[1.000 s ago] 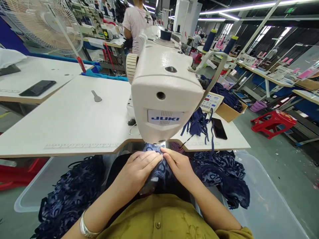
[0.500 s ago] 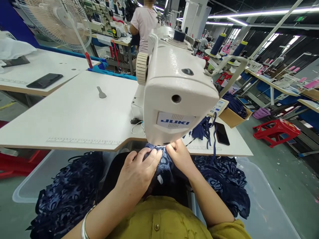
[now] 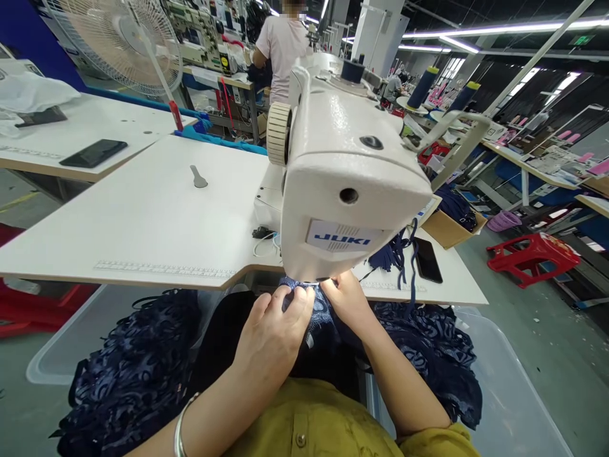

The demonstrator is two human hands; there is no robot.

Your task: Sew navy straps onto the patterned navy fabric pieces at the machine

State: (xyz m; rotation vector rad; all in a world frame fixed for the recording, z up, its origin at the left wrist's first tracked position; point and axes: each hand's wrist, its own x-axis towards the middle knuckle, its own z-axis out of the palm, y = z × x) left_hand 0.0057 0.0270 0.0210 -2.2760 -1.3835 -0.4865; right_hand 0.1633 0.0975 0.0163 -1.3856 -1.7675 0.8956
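A white JUKI sewing machine (image 3: 352,184) stands at the centre and hides its needle area. Under its head lies navy lace fabric (image 3: 321,314), which hangs down over my lap. My left hand (image 3: 278,327) presses its closed fingers on the fabric's left part, at the table's front edge. On the right side my right hand (image 3: 347,298) pinches the same fabric close below the machine head, with its fingertips partly hidden.
Navy lace piles fill a left bin (image 3: 52,358) and a right bin (image 3: 509,381). On the white table (image 3: 143,216) are a grey metal piece (image 3: 198,178) and, at right, a phone (image 3: 427,260) beside navy straps (image 3: 387,254). A fan (image 3: 124,38) stands behind.
The machine and table appear slightly further right in view. Both hands keep hold of the fabric, and the pale tag on it now shows less.
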